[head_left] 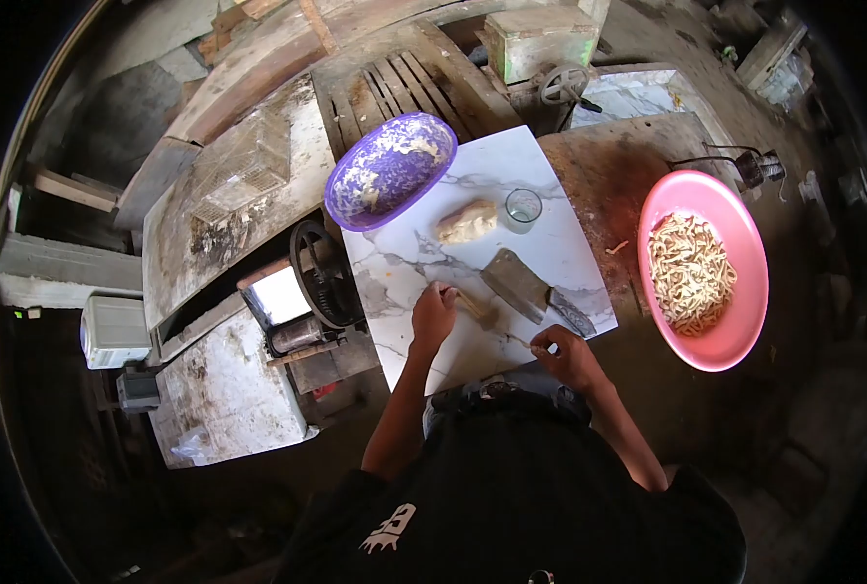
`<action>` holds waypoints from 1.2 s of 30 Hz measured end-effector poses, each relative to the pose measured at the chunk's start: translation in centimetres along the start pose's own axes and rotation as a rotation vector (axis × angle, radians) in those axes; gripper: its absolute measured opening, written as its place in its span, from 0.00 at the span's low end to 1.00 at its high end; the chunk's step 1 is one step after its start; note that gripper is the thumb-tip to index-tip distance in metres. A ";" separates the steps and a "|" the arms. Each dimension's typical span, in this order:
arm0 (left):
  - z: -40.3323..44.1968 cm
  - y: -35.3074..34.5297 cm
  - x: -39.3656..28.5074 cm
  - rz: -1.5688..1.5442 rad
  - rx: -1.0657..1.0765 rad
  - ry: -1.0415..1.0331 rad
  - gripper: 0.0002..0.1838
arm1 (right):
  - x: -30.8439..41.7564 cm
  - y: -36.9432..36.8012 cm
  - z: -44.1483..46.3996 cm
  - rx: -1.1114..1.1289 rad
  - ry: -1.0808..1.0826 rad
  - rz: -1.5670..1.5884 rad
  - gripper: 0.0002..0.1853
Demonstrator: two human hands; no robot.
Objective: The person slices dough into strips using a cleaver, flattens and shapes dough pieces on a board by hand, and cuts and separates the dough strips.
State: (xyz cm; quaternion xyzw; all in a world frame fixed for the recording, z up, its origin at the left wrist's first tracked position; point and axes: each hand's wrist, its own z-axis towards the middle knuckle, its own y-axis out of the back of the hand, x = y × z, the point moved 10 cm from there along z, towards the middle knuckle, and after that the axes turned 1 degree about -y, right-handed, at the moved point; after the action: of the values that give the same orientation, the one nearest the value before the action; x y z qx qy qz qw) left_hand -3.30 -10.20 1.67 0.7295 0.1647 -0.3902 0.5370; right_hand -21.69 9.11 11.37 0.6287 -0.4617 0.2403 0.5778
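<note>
My left hand [435, 315] is closed in a pinch over the marble-patterned board [394, 263]. From its fingertips a strip of dough [476, 310] runs toward my right hand [562, 354], blurred by motion in the middle. My right hand, also pinched, grips a thin end of dough close to the board's front edge. A cleaver [517, 282] lies flat beyond my hands, its dark handle [571, 313] just above my right hand. Further back rest a pale lump of dough [466, 224] and a clear glass [522, 212].
A purple basin [341, 200] smeared with dough sits tilted at the board's back left. To the right stands a pink basin [745, 321] of short dough pieces [688, 277]. A dark handwheel [321, 273] is close to the board's left edge. A stained table [224, 389] stands further left.
</note>
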 end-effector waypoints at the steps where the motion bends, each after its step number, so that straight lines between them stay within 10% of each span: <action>1: -0.7 0.5 -1.0 0.004 0.007 0.002 0.13 | 0.4 0.7 -0.7 0.023 0.000 0.017 0.06; 19: -7.6 2.8 -19.3 -0.174 0.206 0.024 0.10 | -6.6 23.2 -4.6 -0.399 -0.067 0.458 0.08; 27: -9.1 -3.6 -28.6 -0.389 0.274 -0.150 0.09 | -18.8 37.1 -7.9 -0.865 -0.294 -0.010 0.21; 30: -9.8 -6.7 -32.6 -0.498 0.354 -0.189 0.08 | -20.7 35.0 -7.6 -0.803 -0.185 0.152 0.20; 36: -10.8 -13.1 -36.7 -0.615 0.532 -0.230 0.08 | -5.6 22.3 -6.6 0.012 0.127 0.600 0.16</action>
State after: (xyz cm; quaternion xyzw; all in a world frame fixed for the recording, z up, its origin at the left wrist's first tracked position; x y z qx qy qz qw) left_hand -31.23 11.09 21.77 0.7111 0.2073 -0.6403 0.2034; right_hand -41.87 19.20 19.34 0.4515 -0.5880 0.4418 0.5052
